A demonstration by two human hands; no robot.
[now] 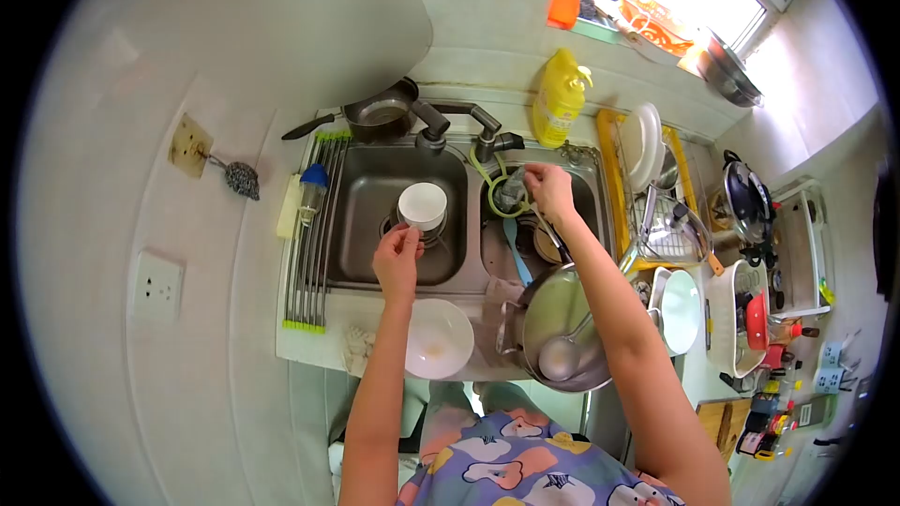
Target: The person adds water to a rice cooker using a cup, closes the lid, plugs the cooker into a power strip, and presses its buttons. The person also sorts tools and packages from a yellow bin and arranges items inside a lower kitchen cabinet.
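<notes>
In the left sink basin [361, 225], a small white bowl [423, 205] is pinched at its lower rim by my left hand [398, 258]. Something rounded lies beneath the bowl. Over the right basin, my right hand [548, 189] has its fingers closed on a grey scrubber [511, 189], beside a green looped strap [493, 169]. Below it in that basin are a blue utensil [517, 248] and a brownish round dish [547, 242]. The faucet [487, 136] stands behind the basins.
A white bowl [439, 338] and a large pot [600, 356] with a ladle [560, 356] sit at the front edge. A pan [380, 112] and yellow bottle [561, 98] stand behind. The drying rack [298, 281] is left, the dish rack [614, 178] right.
</notes>
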